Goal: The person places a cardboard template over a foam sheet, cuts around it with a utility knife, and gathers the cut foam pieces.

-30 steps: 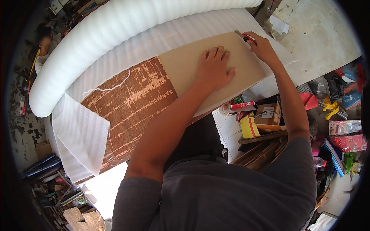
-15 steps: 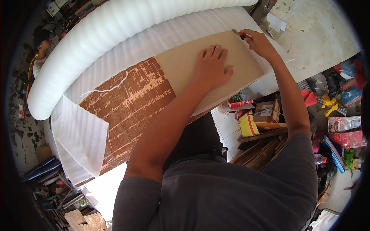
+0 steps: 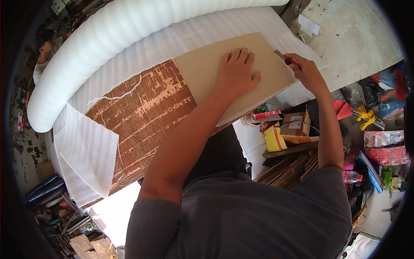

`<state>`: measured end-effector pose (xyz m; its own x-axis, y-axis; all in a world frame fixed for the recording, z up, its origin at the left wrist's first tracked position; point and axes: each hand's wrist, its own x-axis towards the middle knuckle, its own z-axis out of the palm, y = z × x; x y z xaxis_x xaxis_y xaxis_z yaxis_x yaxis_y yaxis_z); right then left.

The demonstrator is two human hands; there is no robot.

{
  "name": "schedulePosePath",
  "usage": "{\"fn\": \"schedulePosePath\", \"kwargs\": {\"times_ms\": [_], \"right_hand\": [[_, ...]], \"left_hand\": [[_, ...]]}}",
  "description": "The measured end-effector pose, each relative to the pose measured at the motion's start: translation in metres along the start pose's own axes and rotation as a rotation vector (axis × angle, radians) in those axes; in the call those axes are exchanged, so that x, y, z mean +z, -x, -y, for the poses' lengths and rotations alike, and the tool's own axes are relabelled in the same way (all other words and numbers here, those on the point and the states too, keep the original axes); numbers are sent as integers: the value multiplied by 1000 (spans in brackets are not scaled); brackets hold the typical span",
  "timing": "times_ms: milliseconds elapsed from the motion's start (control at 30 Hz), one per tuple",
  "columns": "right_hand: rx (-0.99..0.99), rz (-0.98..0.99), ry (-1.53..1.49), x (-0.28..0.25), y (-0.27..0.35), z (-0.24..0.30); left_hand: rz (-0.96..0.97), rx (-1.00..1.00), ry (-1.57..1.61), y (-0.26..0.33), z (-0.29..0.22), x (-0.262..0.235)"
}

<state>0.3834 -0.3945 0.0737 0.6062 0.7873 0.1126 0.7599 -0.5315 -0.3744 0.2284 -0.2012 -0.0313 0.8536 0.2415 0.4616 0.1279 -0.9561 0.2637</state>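
Note:
My left hand (image 3: 238, 74) lies flat with fingers spread on a tan rectangular board (image 3: 200, 64). Under the board is white foam sheet (image 3: 224, 22), which shows past its far and right edges. In my right hand (image 3: 305, 71) is a red and black utility knife (image 3: 291, 62), its blade at the board's right edge. Left of the board, a worn brown tabletop (image 3: 142, 112) is exposed, with a thin white foam strip (image 3: 116, 97) near its far side. A cut foam piece (image 3: 88, 155) drapes at the tabletop's left end.
A big roll of white foam (image 3: 116, 39) arches along the far side. At the right are a pale table (image 3: 358, 39), a cardboard box (image 3: 296, 124) and assorted goods in bags. Wood scraps (image 3: 92, 246) lie lower left. Another person (image 3: 45, 49) is at the far left.
My right hand has drawn the knife toward me along the board's right edge, from the far corner to partway down. My left hand stays pressed on the board.

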Motion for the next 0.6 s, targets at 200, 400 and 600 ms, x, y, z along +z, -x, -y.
{"fn": "schedulePosePath", "kwargs": {"times_ms": [200,400,600], "right_hand": [[-13,-178,-39,5,1,-5],[-72,-102,-34,22,-30,-19],[-43,-102,-61,26,-37,-28]], "left_hand": [[2,10,-3,-1,-1,-2],[14,-5,-1,-1,0,-2],[12,2,4,-2,-2,0]]}}
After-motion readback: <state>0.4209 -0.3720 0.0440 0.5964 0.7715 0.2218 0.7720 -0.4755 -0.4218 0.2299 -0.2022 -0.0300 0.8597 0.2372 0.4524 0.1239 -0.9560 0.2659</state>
